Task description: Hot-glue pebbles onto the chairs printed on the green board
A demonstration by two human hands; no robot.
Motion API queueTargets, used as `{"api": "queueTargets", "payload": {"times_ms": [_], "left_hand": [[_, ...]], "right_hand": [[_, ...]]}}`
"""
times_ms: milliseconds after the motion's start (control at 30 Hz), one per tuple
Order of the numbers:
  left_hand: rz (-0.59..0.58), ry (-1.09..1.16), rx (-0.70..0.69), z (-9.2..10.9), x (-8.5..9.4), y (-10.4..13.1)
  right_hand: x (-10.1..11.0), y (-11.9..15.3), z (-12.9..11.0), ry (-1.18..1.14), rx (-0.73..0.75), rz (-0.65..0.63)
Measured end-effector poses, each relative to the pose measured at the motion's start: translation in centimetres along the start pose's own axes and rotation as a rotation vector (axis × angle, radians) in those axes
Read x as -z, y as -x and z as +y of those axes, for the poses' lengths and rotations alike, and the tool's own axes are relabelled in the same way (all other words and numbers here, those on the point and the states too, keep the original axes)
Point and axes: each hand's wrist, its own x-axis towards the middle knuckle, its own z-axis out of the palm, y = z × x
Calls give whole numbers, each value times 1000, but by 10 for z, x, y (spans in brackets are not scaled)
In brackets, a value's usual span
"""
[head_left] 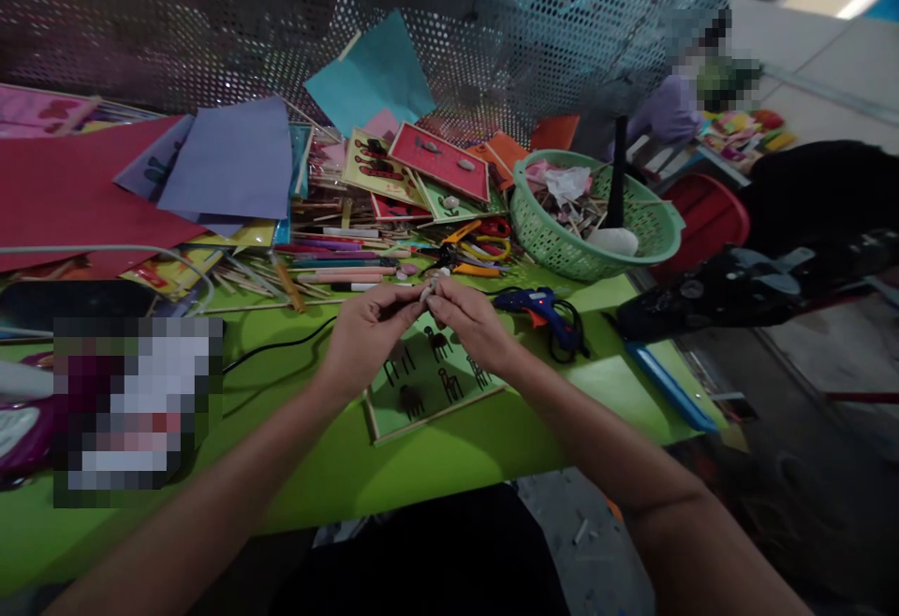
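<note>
My left hand point(369, 330) and my right hand point(474, 321) meet above the table, fingertips pinched together on a small pale stone-like piece point(428, 291). Both hands are closed on it, and the fingers partly cover it. Just below them lies a green card point(449, 401) with a thin wooden frame, bearing dark drawn figures and small brown pieces; my hands hide its upper part. A blue glue gun point(537, 305) rests to the right of my right hand. Pens point(347, 274) lie beyond my left hand.
A green basket point(562, 256) of scraps stands at the back right, beside scissors point(467, 246). Framed cards point(446, 162), wooden sticks and coloured paper point(225, 162) fill the back. A black cable point(281, 346) crosses the green table point(302, 466). A person's purple sleeve point(667, 112) shows far right.
</note>
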Motion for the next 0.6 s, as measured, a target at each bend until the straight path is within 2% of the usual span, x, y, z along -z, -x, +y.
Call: {"api": "queueTargets", "payload": {"times_ms": [167,367,600], "left_hand": [[5,-23,-1,-2,0,1],[-8,10,69,0,-1,0],[14,-15,-19,-1,-3,0]], "right_hand": [[-2,-1,1,43,-18,8],[-1,1,3,-51,4,25],[-2,0,1,-52,-29,47]]}}
